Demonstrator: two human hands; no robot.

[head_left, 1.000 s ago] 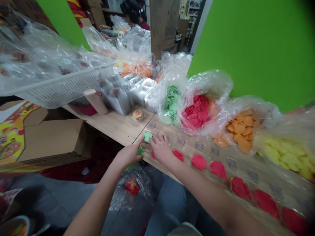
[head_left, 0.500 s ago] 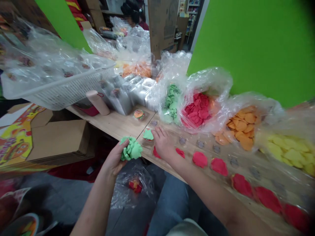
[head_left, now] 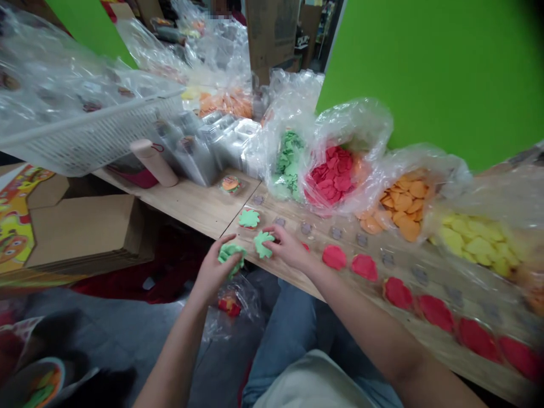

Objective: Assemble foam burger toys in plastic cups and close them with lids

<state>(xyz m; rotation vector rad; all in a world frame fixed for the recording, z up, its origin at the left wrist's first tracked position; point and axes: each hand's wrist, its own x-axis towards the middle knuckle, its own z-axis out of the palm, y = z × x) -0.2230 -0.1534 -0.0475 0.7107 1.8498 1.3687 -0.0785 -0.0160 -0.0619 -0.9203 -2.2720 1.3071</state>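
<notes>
While a person works at the long wooden table (head_left: 198, 214), flat cardboard sheets (head_left: 80, 229) lie at the far left, under a white plastic basket (head_left: 87, 148). The left hand (head_left: 215, 269) curls closed and presses a bunch of green pieces (head_left: 230, 255) against its palm. Just beyond this hand, one green scalloped piece (head_left: 249, 218) is already lying on the table. The right hand (head_left: 287, 248) is open with spread fingers, and it touches a second green piece (head_left: 263, 243) on the table. More to the right, red pieces (head_left: 364, 267) lie in a long near row, which looks nearly complete, but the small grey discs (head_left: 335, 232) behind them have nothing on top, as far as I can see. Along the back stand a clear bag of green pieces (head_left: 290, 161), a bag of red pieces (head_left: 329, 175), a bag of orange pieces (head_left: 402, 204) and a bag of yellow pieces (head_left: 476, 249).
</notes>
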